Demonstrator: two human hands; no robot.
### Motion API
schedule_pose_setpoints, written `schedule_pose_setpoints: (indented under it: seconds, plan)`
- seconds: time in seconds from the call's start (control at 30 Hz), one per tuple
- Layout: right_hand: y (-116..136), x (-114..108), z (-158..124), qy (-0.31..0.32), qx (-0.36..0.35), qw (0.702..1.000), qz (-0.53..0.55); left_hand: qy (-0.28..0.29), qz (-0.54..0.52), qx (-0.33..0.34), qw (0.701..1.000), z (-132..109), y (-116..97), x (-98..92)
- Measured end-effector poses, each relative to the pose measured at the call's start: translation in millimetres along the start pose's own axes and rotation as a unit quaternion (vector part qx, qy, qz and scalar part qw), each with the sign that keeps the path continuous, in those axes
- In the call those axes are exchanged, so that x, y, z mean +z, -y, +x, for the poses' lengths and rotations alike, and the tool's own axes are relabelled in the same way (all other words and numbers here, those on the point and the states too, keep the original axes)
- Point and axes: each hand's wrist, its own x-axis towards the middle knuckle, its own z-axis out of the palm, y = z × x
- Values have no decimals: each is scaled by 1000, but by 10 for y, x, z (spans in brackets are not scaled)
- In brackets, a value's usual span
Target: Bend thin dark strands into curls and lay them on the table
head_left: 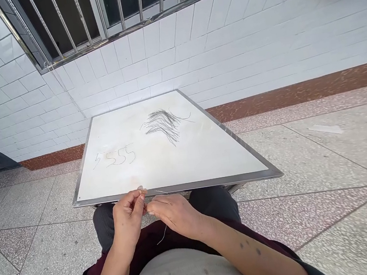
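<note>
Close together at the near edge of the table, my hands work on a thin wire-like strand (pixel 163 238). My left hand (pixel 128 215) is closed in a pinch, thumb against the index finger. A small pale bit (pixel 140 187) shows at its fingertips; I cannot tell what it is. Fingers bent and pressed together, my right hand (pixel 176 214) meets the left fingertips. One length of the strand curves down below the hands, and another pokes out above the right knuckles. On the white tabletop (pixel 206 152) lies a loose pile of thin dark strands (pixel 162 124).
Several bent strands (pixel 117 156), shaped like a figure five, lie in a row on the tabletop's left. A grey metal rim (pixel 239 138) edges the table. Beyond stands a white tiled wall (pixel 159 67) with a barred window (pixel 115 5). A white scrap (pixel 325 129) lies on the floor.
</note>
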Motion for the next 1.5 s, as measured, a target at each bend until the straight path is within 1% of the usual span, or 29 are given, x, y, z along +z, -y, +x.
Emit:
schedule_pose_setpoints:
  seconds: [0.13, 0.33, 0.43, 0.53, 0.7, 0.9, 0.97, 1.03, 1.13, 1.2, 1.33, 1.5]
  plan:
    - [-31, -2, -15, 12, 6, 1000, -24, 0, 24, 14, 1000, 1, 74, 0]
    - [-32, -1, -15, -9, 41, 999, -6, -6, 38, 19, 999, 15, 96, 8]
    - [-35, 8, -16, -7, 38, 999, -14, -8, 41, 12, 999, 10, 103, 18]
    - [-46, 27, -21, -6, 37, 999, -21, -6, 44, 18, 999, 4, 139, 25]
    - [-50, 23, -26, 19, 46, 998, -45, 7, 62, 34, 997, -5, 219, 25]
    - [-75, -16, -28, 49, 65, 996, -26, 20, 75, 32, 996, -40, 227, 47]
    - [-96, -11, -24, 62, 68, 995, -28, 17, 59, 25, 998, -36, 222, 59]
    - [-119, -1, -22, 67, 75, 994, -31, 6, 17, 3, 1000, -22, 220, 73]
    - [-132, 6, -31, 60, 85, 994, -25, -17, -54, -36, 998, 0, 220, 91]
    - [-121, 2, -41, 54, 81, 995, -30, -27, -80, -42, 996, 9, 217, 92]
    - [-83, 2, -46, 45, 68, 995, -57, -26, -100, -42, 994, 9, 192, 60]
    - [-64, 18, -32, 35, 60, 996, -53, -15, -99, -53, 994, 1, 171, 32]
